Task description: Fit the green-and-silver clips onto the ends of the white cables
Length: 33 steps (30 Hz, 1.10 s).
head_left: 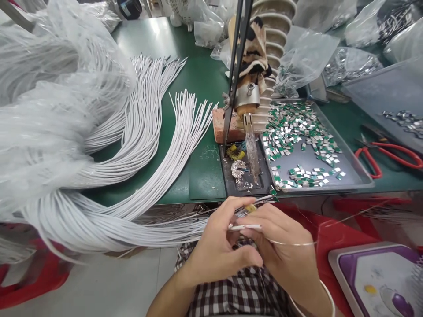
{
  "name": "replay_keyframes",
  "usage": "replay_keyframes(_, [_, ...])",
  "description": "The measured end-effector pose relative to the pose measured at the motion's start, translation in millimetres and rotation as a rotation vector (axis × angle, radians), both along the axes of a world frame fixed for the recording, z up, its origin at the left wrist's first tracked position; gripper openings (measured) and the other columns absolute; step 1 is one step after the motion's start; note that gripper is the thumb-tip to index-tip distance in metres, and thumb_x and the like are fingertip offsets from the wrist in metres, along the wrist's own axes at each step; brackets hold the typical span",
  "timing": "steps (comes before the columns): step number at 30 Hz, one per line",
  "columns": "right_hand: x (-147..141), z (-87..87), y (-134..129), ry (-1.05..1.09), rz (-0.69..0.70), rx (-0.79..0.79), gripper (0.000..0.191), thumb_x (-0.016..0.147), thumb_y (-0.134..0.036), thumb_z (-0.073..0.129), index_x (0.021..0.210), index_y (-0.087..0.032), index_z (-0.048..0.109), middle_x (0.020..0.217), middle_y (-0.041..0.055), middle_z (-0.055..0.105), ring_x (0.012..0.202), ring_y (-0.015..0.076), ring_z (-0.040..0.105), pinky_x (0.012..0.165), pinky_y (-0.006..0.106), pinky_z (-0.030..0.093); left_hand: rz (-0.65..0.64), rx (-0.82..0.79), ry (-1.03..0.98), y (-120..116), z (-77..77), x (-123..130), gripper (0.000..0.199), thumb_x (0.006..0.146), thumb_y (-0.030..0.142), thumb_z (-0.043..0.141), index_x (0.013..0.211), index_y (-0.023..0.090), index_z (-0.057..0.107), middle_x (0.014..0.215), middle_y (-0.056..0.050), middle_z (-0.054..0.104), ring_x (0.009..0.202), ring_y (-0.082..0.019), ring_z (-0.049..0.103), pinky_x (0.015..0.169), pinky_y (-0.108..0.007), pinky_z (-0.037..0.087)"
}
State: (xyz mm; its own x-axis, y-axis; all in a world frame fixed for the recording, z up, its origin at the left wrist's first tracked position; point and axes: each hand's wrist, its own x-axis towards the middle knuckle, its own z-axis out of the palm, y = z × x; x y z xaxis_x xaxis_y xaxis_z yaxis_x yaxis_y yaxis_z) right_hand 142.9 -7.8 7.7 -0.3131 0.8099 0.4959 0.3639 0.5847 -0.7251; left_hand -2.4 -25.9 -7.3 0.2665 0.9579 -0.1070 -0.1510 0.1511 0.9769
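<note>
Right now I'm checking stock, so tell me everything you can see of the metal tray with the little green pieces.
The tray is a shallow grey metal rectangle with a raised rim, lying flat on the green table near its front edge. Small green and silver pieces lie scattered across its far and left parts; the near right part is bare. A darker small tray sits against its left side, red-handled scissors lie to its right. Neither hand touches it.

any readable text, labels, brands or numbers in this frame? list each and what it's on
None can be read.
The dark container at the table's far edge carries a blue label, too blurred to read.
The small green parts in the metal tray are too small to show any marking.
Both the left hand and right hand hold unmarked white wire.
</note>
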Motion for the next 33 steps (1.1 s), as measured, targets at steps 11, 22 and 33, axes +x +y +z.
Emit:
replay_keyframes(11, [11, 9.3, 4, 0.267, -0.057, -0.326, 0.023, 0.090, -0.010, 0.058, 0.096, -0.023, 0.075, 0.082, 0.0001, 0.075, 0.072, 0.0125, 0.069, 0.064, 0.023, 0.054, 0.229, 0.245, 0.206, 11, 8.7, -4, 0.021, 0.092, 0.030, 0.064, 0.076, 0.017, 0.066, 0.068, 0.001, 0.052, 0.062, -0.012, 0.047, 0.058, -0.025, 0.035])
replay_keyframes(22, [16, 13.7, 11, 0.213, -0.018, -0.542, 0.018, 0.088, -0.015, 0.057, 0.077, -0.020, 0.070, 0.066, -0.0025, 0.067, 0.056, 0.0089, 0.059, 0.051, 0.019, 0.045, 0.192, 0.243, 0.159, 20, 2.1, -7, 0.009, 0.085, 0.025, 0.073, 0.078, 0.020, 0.075, 0.072, -0.001, 0.058, 0.066, -0.012, 0.053, 0.060, -0.023, 0.039])
replay_keyframes(33, [61, -20.2, 98, -0.518, -0.448, -0.025, 0.015, 0.082, -0.015, 0.059, 0.070, -0.019, 0.067, 0.077, 0.0080, 0.068, 0.077, 0.0243, 0.060, 0.068, 0.036, 0.044, 0.176, 0.231, 0.144, 28, -0.7, -7, 0.010, 0.085, 0.020, 0.071, 0.084, 0.023, 0.081, 0.087, -0.006, 0.068, 0.084, -0.018, 0.062, 0.074, -0.026, 0.049])
